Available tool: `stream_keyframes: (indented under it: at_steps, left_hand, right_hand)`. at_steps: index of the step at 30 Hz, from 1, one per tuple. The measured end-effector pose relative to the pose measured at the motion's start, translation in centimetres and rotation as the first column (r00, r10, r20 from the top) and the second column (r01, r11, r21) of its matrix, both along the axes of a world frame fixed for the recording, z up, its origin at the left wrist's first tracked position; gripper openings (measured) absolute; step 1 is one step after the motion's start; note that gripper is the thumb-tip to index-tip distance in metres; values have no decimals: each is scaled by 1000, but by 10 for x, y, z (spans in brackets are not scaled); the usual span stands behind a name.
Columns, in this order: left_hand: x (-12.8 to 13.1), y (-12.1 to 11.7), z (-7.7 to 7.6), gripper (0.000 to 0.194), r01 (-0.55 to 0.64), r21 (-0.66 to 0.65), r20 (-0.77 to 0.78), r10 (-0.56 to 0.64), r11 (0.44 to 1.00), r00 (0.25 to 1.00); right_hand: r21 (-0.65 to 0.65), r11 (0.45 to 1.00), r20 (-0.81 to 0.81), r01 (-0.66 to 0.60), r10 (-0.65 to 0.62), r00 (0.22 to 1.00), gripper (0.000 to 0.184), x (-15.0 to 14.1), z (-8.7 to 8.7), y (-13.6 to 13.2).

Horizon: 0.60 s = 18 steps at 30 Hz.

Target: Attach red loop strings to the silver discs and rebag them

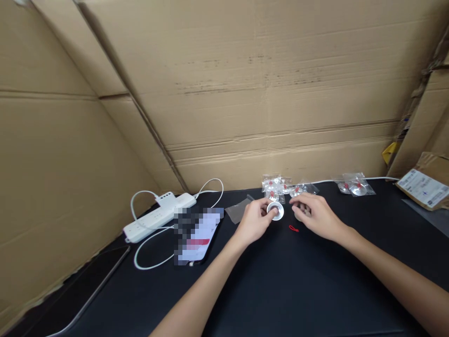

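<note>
My left hand (255,219) is closed on a small round silver metal disc (279,213) with a dished centre, the thumb pressed into its middle. To the right of it, my right hand (317,215) has its fingers curled in. A greyish rounded edge shows under those fingers, but I cannot make out what it is. On the dark table between the hands lies a red string loop (293,229), touched by neither hand. Just beyond the hands, clear plastic bags (277,183) hold similar silver discs with red bits.
More bagged discs (358,185) lie at the back right, near a cardboard parcel (426,182) with a label. To the left are an empty plastic bag (239,210), a phone (201,236) and a white power strip (159,217) with looping cables. Cardboard walls (245,93) enclose the table.
</note>
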<state>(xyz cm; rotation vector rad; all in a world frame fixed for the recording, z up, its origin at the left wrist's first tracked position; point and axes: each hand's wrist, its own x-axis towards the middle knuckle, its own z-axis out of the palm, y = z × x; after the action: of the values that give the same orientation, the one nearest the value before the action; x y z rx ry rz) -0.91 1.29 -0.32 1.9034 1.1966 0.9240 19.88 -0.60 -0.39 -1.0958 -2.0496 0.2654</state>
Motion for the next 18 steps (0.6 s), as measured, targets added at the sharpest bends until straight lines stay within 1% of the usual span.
stream_keyframes:
  at_steps: [3,5,8,10,13,16,18]
  left_hand:
    - [-7,3,1,11,-66,131,-222,95,989,970]
    - [-10,3,0,10,-60,157,-320,109,986,941]
    - [-10,2,-2,10,-32,145,-371,85,989,925]
    - [-9,1,-4,12,-24,150,-382,80,988,921]
    - [-9,0,-7,16,-29,185,-411,104,982,906]
    - [-10,-1,-9,18,-52,246,-446,161,968,880]
    - [-11,-1,-9,20,-57,266,-460,179,962,870]
  right_hand:
    - [-58,996,119,61,-53,991,13,15,-2,8]
    - [-101,990,184,100,-80,980,13,22,-5,12]
    - [-159,975,251,153,-110,962,14,26,-11,15]
    - [-195,967,261,165,-111,959,10,26,-15,17]
    - [-253,956,190,151,-104,976,7,25,-17,18]
    - [-291,952,57,99,-86,995,7,22,-14,17]
    - [-316,947,-39,61,-77,996,8,19,-11,16]
